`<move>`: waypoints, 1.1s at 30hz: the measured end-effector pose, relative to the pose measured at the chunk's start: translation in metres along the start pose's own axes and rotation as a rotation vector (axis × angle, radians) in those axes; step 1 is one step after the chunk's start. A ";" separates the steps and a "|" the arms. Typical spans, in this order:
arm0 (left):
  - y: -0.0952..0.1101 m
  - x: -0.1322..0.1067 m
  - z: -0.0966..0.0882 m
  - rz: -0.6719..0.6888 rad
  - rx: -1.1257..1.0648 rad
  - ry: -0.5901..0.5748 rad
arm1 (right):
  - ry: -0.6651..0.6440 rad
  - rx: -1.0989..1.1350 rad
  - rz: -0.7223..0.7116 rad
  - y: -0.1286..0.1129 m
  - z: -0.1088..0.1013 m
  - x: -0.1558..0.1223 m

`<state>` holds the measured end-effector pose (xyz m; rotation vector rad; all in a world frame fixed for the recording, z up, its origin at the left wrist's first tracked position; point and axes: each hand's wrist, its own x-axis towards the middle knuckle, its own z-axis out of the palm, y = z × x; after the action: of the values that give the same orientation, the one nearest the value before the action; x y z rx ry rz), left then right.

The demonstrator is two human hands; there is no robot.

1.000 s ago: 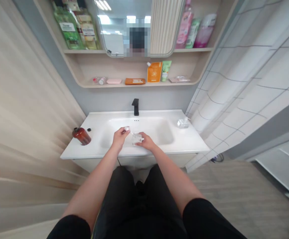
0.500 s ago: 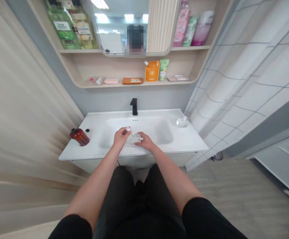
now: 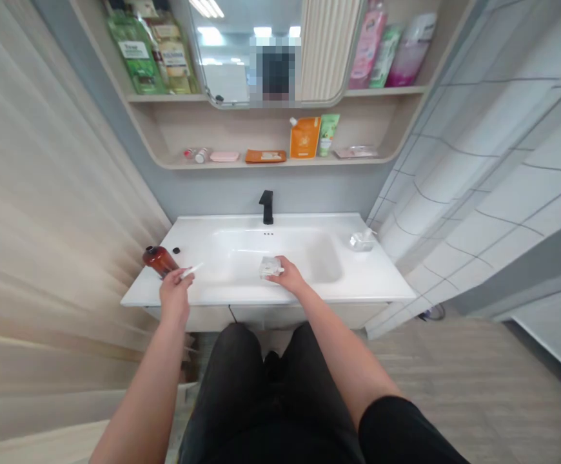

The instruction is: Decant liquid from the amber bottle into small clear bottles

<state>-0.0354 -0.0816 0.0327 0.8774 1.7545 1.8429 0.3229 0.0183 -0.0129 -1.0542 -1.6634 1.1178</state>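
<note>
My right hand (image 3: 286,277) is closed round a small clear bottle (image 3: 269,266), held over the front of the white sink basin (image 3: 242,254). My left hand (image 3: 176,287) is at the left front of the counter, pinching a thin white pump piece (image 3: 191,270) whose tube sticks out to the right. It hovers just in front of an amber brown bottle (image 3: 160,261) lying on the counter, with a small black cap (image 3: 177,250) beside that bottle.
A black faucet (image 3: 266,206) stands at the back of the basin. Another clear bottle (image 3: 362,240) lies on the counter's right. The shelf (image 3: 271,162) above holds pouches, tubes and bottles under a mirror. A tiled wall is on the right, a beige panel on the left.
My left hand drew the white pump piece away from the clear bottle and moved left, towards the amber bottle. My right hand kept hold of the clear bottle over the basin.
</note>
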 end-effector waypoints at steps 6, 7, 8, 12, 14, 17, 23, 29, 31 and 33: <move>-0.022 0.017 -0.074 0.269 0.688 0.077 | -0.028 -0.006 -0.005 -0.001 -0.001 0.000; -0.025 0.019 -0.078 0.292 0.752 0.064 | -0.025 -0.015 -0.008 0.000 -0.001 0.000; -0.028 0.023 -0.080 0.310 0.809 0.044 | -0.021 -0.026 -0.009 0.002 -0.001 0.000; -0.039 0.038 -0.077 0.366 0.953 -0.067 | -0.023 -0.084 -0.001 0.007 -0.001 0.000; -0.042 0.041 -0.074 0.370 0.974 -0.093 | -0.025 -0.110 0.003 0.006 -0.001 0.000; -0.042 0.038 -0.069 0.388 0.978 -0.071 | -0.014 -0.135 -0.003 0.001 -0.002 -0.001; -0.042 0.026 -0.066 0.431 0.883 -0.071 | -0.026 -0.166 0.003 -0.003 -0.003 -0.002; -0.039 0.027 -0.066 0.357 0.819 -0.098 | -0.018 -0.133 0.008 0.000 -0.002 -0.002; -0.037 0.028 -0.067 0.353 0.802 -0.110 | -0.011 -0.128 0.010 0.000 -0.002 -0.002; -0.033 0.032 -0.070 0.340 0.764 -0.054 | -0.007 -0.131 0.010 0.000 -0.002 -0.002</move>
<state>-0.1107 -0.1055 0.0054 1.5640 2.4301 1.2713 0.3250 0.0169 -0.0125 -1.1428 -1.7581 1.0310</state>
